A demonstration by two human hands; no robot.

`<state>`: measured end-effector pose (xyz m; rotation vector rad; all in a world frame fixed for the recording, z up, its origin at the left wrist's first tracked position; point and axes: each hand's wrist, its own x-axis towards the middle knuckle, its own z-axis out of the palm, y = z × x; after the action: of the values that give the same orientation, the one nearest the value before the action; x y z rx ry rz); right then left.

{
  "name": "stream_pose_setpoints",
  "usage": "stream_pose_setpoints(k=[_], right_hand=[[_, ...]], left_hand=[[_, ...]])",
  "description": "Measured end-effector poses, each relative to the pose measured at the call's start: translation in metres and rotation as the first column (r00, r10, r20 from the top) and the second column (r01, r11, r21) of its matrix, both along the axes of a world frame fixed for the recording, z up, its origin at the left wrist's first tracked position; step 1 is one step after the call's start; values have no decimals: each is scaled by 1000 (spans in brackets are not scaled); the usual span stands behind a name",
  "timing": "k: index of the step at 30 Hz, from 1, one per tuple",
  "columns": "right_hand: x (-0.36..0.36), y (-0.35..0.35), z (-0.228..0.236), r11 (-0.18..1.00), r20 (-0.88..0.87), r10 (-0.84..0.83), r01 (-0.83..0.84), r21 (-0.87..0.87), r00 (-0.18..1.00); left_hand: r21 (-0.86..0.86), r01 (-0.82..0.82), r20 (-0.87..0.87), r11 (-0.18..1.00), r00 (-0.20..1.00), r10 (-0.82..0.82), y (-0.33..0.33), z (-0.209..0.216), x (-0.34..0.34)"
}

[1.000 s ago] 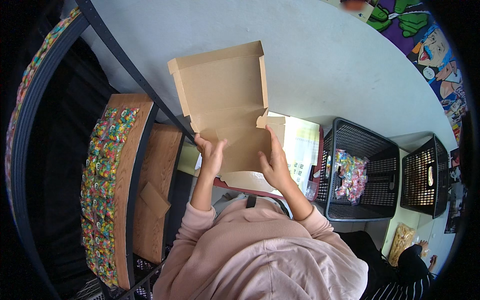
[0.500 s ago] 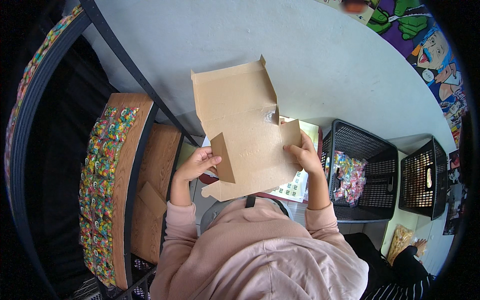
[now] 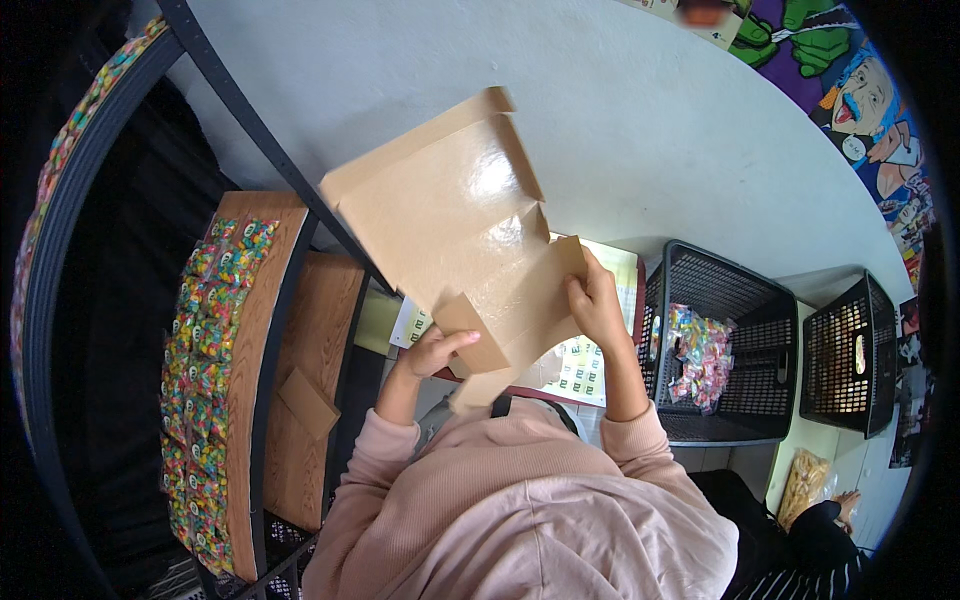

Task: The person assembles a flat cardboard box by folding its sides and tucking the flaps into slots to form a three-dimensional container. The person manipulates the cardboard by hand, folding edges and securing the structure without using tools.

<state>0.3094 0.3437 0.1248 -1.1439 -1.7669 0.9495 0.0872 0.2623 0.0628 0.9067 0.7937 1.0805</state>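
Head: glossy cardboard [image 3: 455,220]; left grip [image 3: 432,353], right grip [image 3: 597,302] on flaps [image 3: 488,354]

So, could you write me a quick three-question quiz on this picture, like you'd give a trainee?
1. True or false: only the right hand holds the open cardboard box.
2. What lies in the black basket nearest that hand?
3. Fill in: at the picture's left, colourful bags lie on a shelf with a ____-grain surface.

Key:
1. False; the left hand holds it too.
2. Small colourful packets.
3. Wood.
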Motion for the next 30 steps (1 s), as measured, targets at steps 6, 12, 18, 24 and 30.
stream_pose_setpoints(k=[6,12,18,24,30], right_hand=[[-19,-10,11,977,158,-48,13,212,986],[-43,-29,8,949,400,-154,22,315,903],[-40,-21,0,993,137,17,-33,115,990],[12,9,24,800,-356,409,-517,-303,840],[25,11,11,660,-498,436,-643,-390,750]], left_hand=[[-37,37,-34,999,999,-38,0,-31,4],[-74,-32,51,997,998,36,-4,-3,12],[-41,-104,-22,994,994,103,-2,-9,-3],[-164,-66,56,984,996,76,-4,16,-30],[-137,-51,171,989,982,75,1,24,-31]])
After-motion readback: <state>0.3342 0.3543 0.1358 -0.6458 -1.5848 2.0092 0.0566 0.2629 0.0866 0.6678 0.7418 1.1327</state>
